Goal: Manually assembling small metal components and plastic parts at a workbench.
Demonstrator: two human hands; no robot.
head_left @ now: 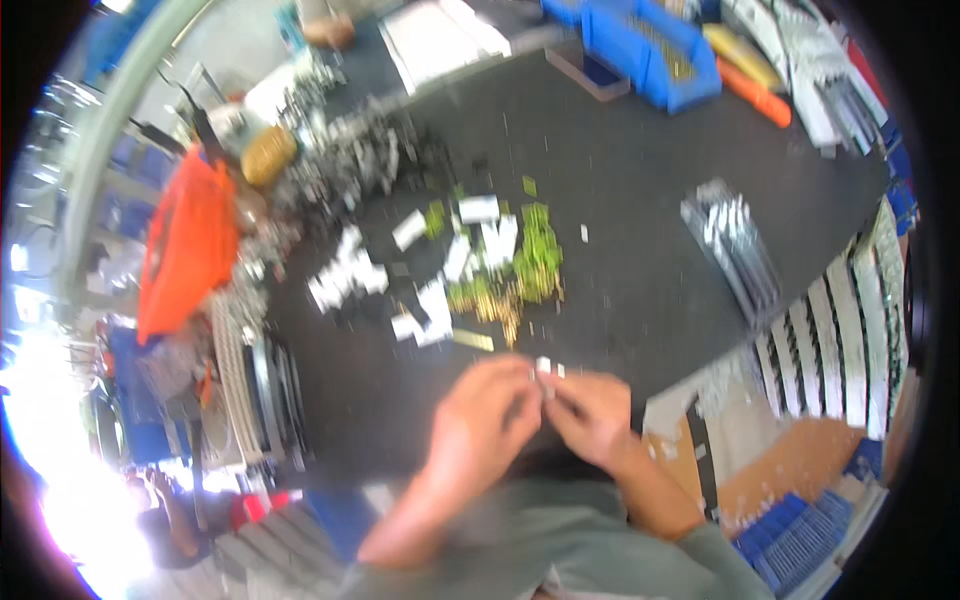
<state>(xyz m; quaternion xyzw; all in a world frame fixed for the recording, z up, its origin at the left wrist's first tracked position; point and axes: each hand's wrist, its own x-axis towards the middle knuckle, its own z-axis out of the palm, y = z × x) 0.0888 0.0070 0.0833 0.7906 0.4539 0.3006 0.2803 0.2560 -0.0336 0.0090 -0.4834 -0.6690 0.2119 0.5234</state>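
Close to my body, over the near part of the dark table (620, 290), my left hand (482, 408) and my right hand (592, 412) meet with their fingers pinched together. A tiny pale piece (545, 388) shows between the fingertips, too small and blurred to name. Just beyond my fingers lie small white bits (543, 364). Farther out is a heap of small yellow-green pieces (538, 250), with thin brass-coloured pieces (505, 308) at its near side. White rectangular pieces (436, 305) are scattered left of it, and more white pieces (350, 272) form a pile farther left.
A mound of grey and black parts (350, 155) covers the far left, beside an orange bag (190, 240). Clear plastic-like strips (735, 250) lie on the right. Blue bins (655, 55) and a phone-like dark slab (590, 72) sit at the back. White racks (835, 325) stand beyond the right edge.
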